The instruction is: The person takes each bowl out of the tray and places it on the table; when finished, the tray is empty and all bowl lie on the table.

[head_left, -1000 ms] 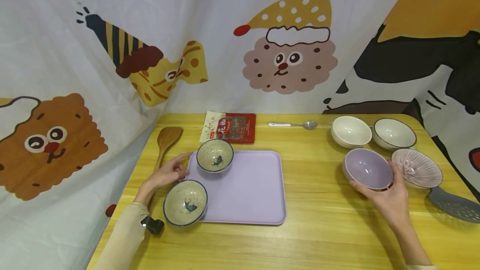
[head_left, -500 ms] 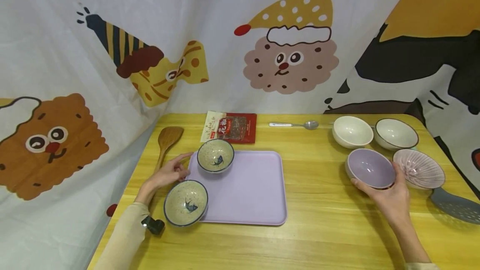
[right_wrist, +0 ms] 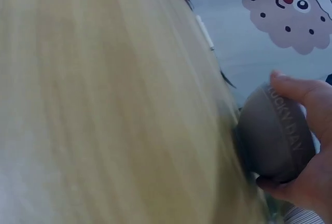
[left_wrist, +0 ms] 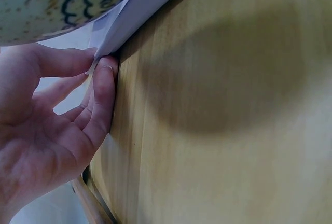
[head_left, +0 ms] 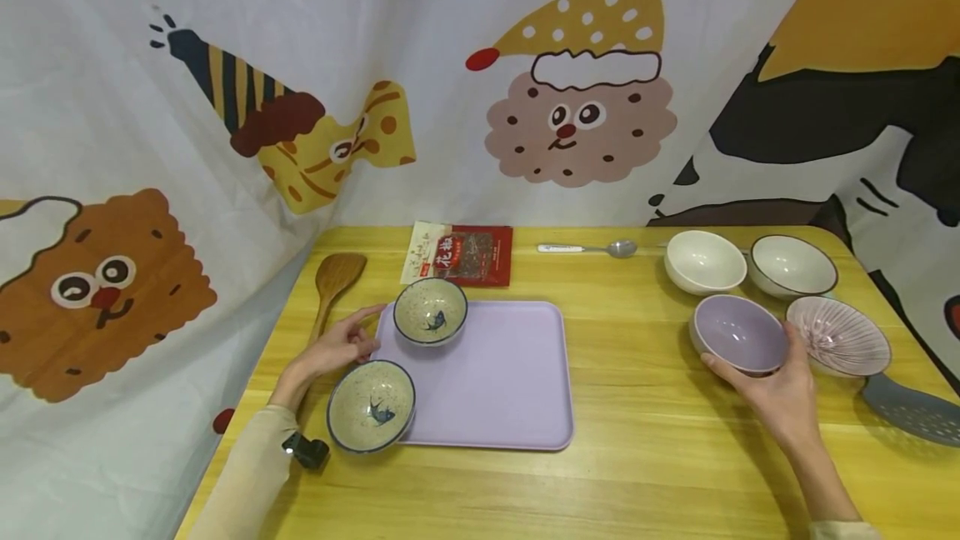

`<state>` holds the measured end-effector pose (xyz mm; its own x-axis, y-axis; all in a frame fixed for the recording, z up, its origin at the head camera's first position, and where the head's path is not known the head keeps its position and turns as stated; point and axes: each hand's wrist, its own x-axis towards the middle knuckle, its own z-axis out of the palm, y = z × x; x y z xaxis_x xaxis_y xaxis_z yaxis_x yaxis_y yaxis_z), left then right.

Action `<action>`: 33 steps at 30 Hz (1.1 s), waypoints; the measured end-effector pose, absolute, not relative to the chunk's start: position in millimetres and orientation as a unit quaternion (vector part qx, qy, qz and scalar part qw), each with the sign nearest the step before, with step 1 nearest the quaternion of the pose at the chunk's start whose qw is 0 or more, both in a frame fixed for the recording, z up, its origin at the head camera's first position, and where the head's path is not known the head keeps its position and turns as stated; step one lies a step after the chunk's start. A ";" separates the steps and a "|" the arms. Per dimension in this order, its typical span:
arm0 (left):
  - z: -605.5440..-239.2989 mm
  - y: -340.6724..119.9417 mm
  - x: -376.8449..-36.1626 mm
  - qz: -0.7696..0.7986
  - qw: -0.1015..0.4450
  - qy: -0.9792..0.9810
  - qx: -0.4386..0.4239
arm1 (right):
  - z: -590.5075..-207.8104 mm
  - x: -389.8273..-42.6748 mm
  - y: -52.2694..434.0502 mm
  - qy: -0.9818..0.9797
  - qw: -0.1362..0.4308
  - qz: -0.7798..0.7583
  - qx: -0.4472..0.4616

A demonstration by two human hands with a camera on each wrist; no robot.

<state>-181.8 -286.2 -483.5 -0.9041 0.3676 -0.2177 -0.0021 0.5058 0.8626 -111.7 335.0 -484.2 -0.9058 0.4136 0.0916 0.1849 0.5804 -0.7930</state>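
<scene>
Nearest, at the left of the yellow wooden surface (head_left: pixel 637 457), a speckled cream ceramic bowl with a blue fish (head_left: pixel 371 405) is seen half on the near-left corner of the flat lilac plastic tray (head_left: pixel 510 382). Just beyond it, the left hand (head_left: pixel 336 348) is laid at the tray's left edge, its fingers (left_wrist: pixel 101 97) fairly straight with the tips pressed against that edge, as the left wrist view shows; nothing is gripped. A second speckled fish bowl (head_left: pixel 430 311) sits on the tray's far-left corner.

On the right, the round lilac ceramic bowl (head_left: pixel 739 334) is held by the right hand (head_left: pixel 780 394), thumb and fingers curled round its near side; whether it is raised off the surface cannot be told. By appearance, two bowls are already at the tray and the lilac one is well apart from it, so the carrying across seems left to do, along with the ribbed pink bowl (head_left: pixel 837 337) just right of it and two white bowls (head_left: pixel 705 261) farther back.
</scene>
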 end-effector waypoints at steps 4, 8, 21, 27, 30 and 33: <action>-482.6 -285.7 -181.8 0.487 0.191 0.845 0.107 | -478.0 -111.4 337.2 -0.895 0.139 0.408 -0.117; -482.9 -285.3 -181.7 0.487 0.191 0.846 0.108 | -462.2 -107.8 340.1 -0.915 0.116 0.379 -0.069; -485.8 -286.4 -181.0 0.474 0.180 0.854 0.115 | -402.5 -105.4 333.3 -0.937 0.102 0.330 -0.052; -484.6 -285.3 -180.0 0.469 0.179 0.858 0.104 | -380.0 -118.0 318.5 -0.932 0.133 0.337 -0.026; -483.2 -284.5 -179.8 0.470 0.179 0.858 0.107 | -369.1 -123.4 307.7 -0.930 0.142 0.340 -0.007; -483.5 -284.1 -180.2 0.471 0.181 0.857 0.104 | -359.6 -128.7 295.4 -0.926 0.140 0.351 0.017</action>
